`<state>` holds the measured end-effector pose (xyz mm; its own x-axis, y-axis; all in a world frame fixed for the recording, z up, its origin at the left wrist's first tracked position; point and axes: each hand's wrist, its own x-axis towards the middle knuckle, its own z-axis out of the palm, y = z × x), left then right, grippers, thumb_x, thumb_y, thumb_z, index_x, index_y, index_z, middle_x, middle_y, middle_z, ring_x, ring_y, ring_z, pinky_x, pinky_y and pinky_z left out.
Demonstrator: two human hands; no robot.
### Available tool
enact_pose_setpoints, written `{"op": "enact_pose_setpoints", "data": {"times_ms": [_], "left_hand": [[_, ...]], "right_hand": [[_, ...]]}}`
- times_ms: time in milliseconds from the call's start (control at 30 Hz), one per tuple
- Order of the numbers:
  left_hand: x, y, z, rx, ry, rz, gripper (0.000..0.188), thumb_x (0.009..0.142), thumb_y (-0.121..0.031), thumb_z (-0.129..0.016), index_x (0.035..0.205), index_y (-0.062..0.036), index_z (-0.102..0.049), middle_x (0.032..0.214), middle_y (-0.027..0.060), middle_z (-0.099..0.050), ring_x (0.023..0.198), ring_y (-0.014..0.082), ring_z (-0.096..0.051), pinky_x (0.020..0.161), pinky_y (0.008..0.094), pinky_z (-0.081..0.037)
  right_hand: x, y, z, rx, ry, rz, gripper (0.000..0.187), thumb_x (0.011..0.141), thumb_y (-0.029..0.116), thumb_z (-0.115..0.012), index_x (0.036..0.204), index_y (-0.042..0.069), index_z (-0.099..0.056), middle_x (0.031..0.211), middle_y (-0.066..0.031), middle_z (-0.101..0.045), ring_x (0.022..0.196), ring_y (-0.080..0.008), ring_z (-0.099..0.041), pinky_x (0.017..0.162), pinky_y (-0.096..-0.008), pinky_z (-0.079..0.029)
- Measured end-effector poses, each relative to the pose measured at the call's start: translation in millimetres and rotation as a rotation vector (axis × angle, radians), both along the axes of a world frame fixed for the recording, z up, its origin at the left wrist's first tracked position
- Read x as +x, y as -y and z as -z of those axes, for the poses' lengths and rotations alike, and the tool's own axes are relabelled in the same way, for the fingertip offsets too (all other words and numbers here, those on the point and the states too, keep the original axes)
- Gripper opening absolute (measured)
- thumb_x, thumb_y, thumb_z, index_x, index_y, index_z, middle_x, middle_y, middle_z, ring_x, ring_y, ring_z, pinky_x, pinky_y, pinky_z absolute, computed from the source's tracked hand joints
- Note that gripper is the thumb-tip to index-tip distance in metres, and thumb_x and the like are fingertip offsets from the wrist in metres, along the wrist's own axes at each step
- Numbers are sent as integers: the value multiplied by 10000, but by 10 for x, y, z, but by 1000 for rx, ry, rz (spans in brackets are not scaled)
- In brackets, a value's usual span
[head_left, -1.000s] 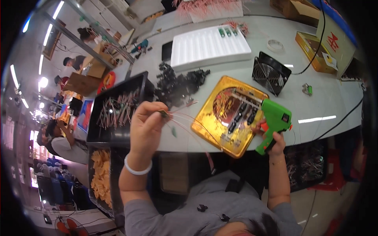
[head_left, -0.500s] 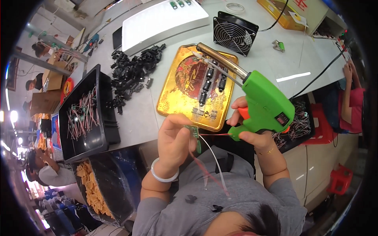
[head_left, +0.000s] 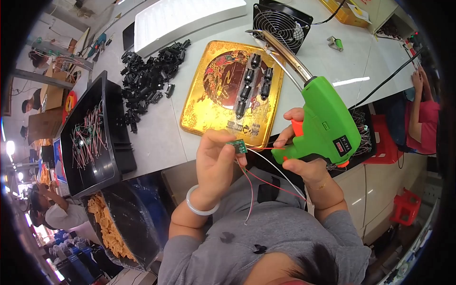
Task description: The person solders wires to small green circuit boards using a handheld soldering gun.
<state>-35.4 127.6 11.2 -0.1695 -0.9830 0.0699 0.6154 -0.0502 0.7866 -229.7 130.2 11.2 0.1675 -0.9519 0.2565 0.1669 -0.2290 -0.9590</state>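
Observation:
Between the thumb and fingers of my left hand (head_left: pixel 213 166) is a small green circuit board (head_left: pixel 239 146), its face tilted up. Thin red and white wires (head_left: pixel 273 165) trail from it over my lap, and one red wire runs across to my right hand (head_left: pixel 313 172). That hand is wrapped around the handle of a green soldering gun (head_left: pixel 331 121), fingers by its orange trigger. The gun's metal barrel points away from me, beyond the far right corner of a gold tin (head_left: pixel 197 111). Small black parts (head_left: pixel 245 91) lie in two rows on the tin.
Loose black parts (head_left: pixel 147 80) are heaped left of the tin, beside a black bin (head_left: pixel 107 156) of wired boards. A white tray (head_left: pixel 185 21) and a fan (head_left: pixel 280 26) stand at the back. Another person's hands (head_left: pixel 419 78) show at far right, near a red stool (head_left: pixel 407 206).
My left hand has turned the circuit board so more of its face shows, and its wires have spread apart. The soldering gun has shifted right relative to the tin. The whole view has shifted slightly.

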Motion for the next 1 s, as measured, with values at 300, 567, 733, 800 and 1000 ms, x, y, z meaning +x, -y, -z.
{"op": "enact_pose_setpoints", "data": {"times_ms": [300,567,733,800,1000], "left_hand": [[62,0,18,-186,144,-69,194,866,-146,-558,968,-23,-449,811,78,-504,628,130,-519,563,235,-452],[257,0,80,29,73,283,165,869,-123,-552,971,-16,-480,832,65,-526,650,112,-518,587,218,-431],[91,-11,74,3,-151,260,230,870,-256,-555,934,-46,-486,853,63,-507,888,176,-511,782,314,-427],[75,2,115,-85,-186,171,237,877,-256,-546,941,-45,-460,849,73,-514,835,187,-549,813,347,-444],[-43,-133,46,12,-108,120,226,894,-211,-516,997,-44,-405,769,70,-493,475,99,-437,495,248,-429]], "right_hand": [[32,-246,-120,129,-60,-27,716,563,-24,-748,1186,14,-399,1136,-162,-388,733,-170,-590,571,-208,-467],[24,-145,-284,-170,-251,386,526,653,-109,-638,1137,2,-465,984,-101,-547,660,-108,-584,587,-211,-471],[11,-104,-113,-53,-398,193,492,702,-78,-603,1160,-7,-437,830,-57,-571,615,-83,-533,591,-221,-455],[65,-154,-6,-18,-370,116,543,665,-83,-622,1163,2,-424,980,-107,-491,631,-95,-537,566,-212,-443],[111,-250,114,31,-298,30,641,695,30,-705,1233,25,-356,989,-80,-556,918,-155,-535,712,-257,-469]]}}
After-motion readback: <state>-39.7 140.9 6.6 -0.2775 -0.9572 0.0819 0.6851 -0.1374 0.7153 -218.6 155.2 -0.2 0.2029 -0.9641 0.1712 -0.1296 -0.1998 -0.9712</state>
